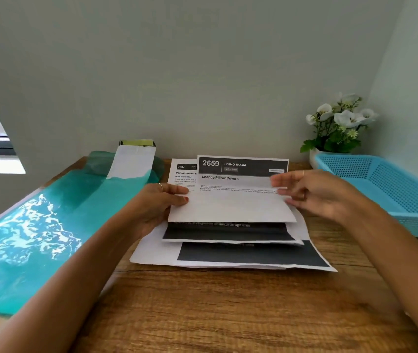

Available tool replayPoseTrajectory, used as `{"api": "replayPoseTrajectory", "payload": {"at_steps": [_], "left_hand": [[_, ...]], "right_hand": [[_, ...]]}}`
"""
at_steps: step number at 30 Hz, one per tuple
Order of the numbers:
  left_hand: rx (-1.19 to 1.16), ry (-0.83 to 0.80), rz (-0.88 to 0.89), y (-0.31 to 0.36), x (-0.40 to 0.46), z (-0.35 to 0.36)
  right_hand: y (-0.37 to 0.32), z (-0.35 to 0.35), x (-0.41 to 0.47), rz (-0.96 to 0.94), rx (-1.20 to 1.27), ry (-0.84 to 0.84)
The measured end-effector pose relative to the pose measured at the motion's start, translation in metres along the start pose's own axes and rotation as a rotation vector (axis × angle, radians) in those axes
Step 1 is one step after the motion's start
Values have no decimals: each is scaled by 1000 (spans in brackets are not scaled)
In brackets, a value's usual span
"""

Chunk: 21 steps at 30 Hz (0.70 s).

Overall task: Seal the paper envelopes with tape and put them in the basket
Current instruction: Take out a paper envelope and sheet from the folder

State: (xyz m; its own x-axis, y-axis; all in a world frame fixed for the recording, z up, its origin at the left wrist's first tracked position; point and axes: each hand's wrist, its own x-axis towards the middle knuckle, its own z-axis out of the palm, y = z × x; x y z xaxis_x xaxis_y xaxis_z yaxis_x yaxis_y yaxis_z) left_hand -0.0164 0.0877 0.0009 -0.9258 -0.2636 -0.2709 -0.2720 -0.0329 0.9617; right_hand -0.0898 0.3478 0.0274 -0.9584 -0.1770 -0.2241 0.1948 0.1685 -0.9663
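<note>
**Inspector A:** Position of the work item?

**Inspector B:** A folded paper envelope (230, 200) lies on top of a stack of printed sheets (228, 253), centre of the wooden surface (202, 314). The left hand (157, 207) grips its left edge, thumb on top. The right hand (309, 192) is at its right edge, fingertips touching the paper.

**Inspector A:** Condition of the item?

**Inspector B:** White printed paper, lower part folded up over the text. Dark header reads "2659 LIVING ROOM", with "Change Pillow Covers" beneath.

**Inspector A:** Hand posture?

**Inspector B:** Left hand pinched onto the envelope, ring visible. Right hand's fingers spread loosely; whether it grips, I cannot tell. It is slightly blurred. Both forearms reach in from the near edge.

**Inspector A:** Receptacle?

**Inspector B:** The blue basket (391, 189) sits at the right, just beyond the right hand.
</note>
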Motion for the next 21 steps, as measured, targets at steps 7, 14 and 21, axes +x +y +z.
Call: {"api": "replayPoseTrajectory", "payload": {"at_steps": [7,14,21], "left_hand": [[223,185,170,-4,0,12],[1016,235,517,-22,-6,34],[1315,-331,334,-26,-12,35]], "right_hand": [[-2,42,-29,-424,-605,62],[49,100,-30,-415,-1204,-233],[51,95,-26,-362,-1314,-276]]}}
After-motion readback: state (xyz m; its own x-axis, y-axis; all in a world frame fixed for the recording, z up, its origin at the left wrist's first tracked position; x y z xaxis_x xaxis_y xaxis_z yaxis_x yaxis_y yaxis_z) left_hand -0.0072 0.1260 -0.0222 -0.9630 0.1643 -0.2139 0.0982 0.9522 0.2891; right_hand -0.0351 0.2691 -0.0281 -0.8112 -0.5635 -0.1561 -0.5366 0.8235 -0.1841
